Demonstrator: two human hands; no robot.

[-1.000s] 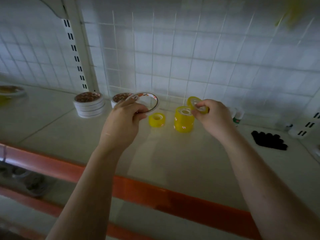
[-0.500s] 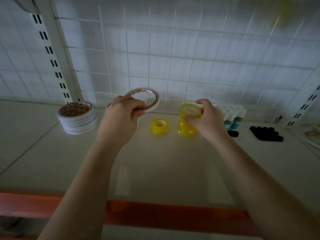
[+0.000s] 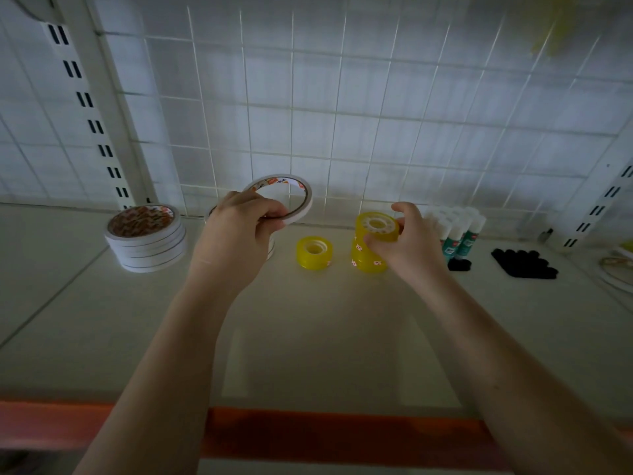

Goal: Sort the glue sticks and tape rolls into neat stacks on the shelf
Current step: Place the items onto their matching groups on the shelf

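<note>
My left hand [image 3: 236, 234] pinches a thin white tape roll [image 3: 301, 197], held tilted above the shelf. Behind that hand, partly hidden, a low stack of white rolls [image 3: 271, 248] shows only its edge. My right hand [image 3: 407, 241] grips the top yellow tape roll [image 3: 376, 226], which sits on a stack of yellow rolls [image 3: 368, 258]. A single yellow roll [image 3: 314, 252] lies flat between my hands. A stack of several white rolls [image 3: 145, 240] stands at the left. White glue sticks with green labels [image 3: 457, 231] stand in a group right of my right hand.
The pale shelf [image 3: 308, 337] has an orange front edge [image 3: 342, 430] and a white wire grid back [image 3: 342, 114]. Black caps [image 3: 522, 264] lie at the right, with a smaller black piece [image 3: 459, 265] below the glue sticks. Another tape roll [image 3: 616, 269] peeks in at the far right.
My right hand brought its yellow roll down onto the yellow stack and still grips it. My left hand keeps holding the white roll raised. The view shifted right, revealing the glue sticks.
</note>
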